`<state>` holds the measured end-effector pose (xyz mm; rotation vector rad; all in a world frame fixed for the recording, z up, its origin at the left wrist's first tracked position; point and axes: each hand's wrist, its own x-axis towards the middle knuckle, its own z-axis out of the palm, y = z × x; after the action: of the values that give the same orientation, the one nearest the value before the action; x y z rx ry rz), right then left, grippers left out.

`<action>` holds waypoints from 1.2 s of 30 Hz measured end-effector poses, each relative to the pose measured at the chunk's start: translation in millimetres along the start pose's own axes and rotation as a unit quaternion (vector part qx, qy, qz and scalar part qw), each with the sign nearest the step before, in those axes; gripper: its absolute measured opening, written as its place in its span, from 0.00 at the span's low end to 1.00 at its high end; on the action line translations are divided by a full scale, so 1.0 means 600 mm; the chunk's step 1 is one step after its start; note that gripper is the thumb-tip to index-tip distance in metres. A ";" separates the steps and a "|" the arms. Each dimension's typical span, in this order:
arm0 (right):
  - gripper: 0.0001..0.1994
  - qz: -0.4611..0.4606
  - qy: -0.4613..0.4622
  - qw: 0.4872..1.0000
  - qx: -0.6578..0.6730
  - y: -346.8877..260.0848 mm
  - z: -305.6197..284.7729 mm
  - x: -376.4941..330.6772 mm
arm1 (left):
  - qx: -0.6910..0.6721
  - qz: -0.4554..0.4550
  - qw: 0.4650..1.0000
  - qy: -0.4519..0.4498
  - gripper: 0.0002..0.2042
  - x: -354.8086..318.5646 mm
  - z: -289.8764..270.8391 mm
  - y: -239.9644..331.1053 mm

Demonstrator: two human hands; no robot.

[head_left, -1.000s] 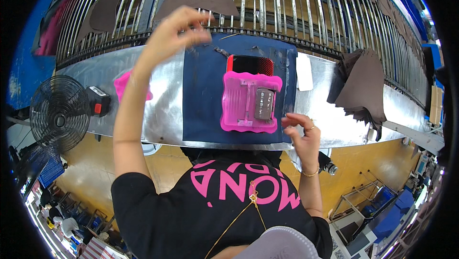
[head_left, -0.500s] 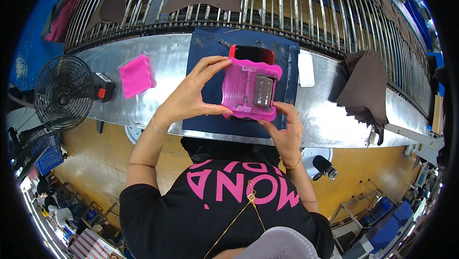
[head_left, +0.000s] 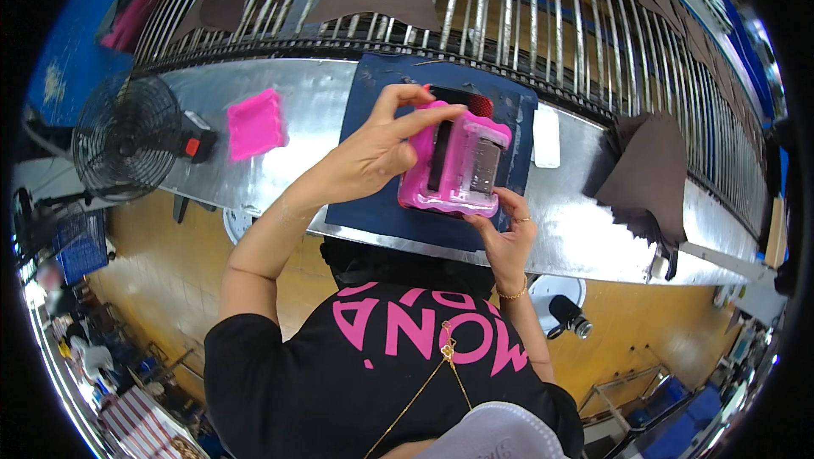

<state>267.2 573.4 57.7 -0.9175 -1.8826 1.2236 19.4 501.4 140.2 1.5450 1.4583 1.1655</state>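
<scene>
A pink wavy-edged plastic case (head_left: pixel 462 196) sits in front of me, with a dark grey metallic part (head_left: pixel 486 165) set into its right side. A long dark slot (head_left: pixel 440 154) shows in its left part. My left hand (head_left: pixel 373 150) is at the upper left of the case, fingers stretched over its top edge and thumb bent near its left side. At the lower right corner, my right hand (head_left: pixel 506 230) grips the case between thumb and fingers. Behind the case, a red and black object (head_left: pixel 475 101) pokes out, mostly covered.
A dark blue mat (head_left: pixel 360 111) lies on the metal table (head_left: pixel 314 77). Left are a pink wavy-edged square piece (head_left: pixel 255 124) and a black fan (head_left: pixel 127 150). Right are a flat white object (head_left: pixel 547 139) and stacked brown pieces (head_left: pixel 649 166). Metal rollers (head_left: pixel 509 18) run behind.
My left hand has let go of the case's left side and moved up over its top edge. The dark slot now shows in the left part of the case.
</scene>
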 end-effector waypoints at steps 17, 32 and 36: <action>0.23 0.097 -0.016 0.980 0.170 0.028 -0.013 -0.012 | 0.105 -0.033 0.994 -0.005 0.35 0.048 0.049 0.050; 0.26 -0.129 0.046 0.988 0.067 -0.015 -0.078 -0.006 | -0.303 0.041 0.950 0.058 0.37 0.050 0.060 0.072; 0.24 -0.169 0.069 0.981 0.069 -0.046 -0.114 -0.029 | -0.429 0.076 0.898 0.070 0.32 0.059 0.113 0.103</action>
<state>328.7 580.3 101.5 -0.5651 -1.7334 1.0401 103.4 535.0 179.0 0.9596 0.7069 1.7281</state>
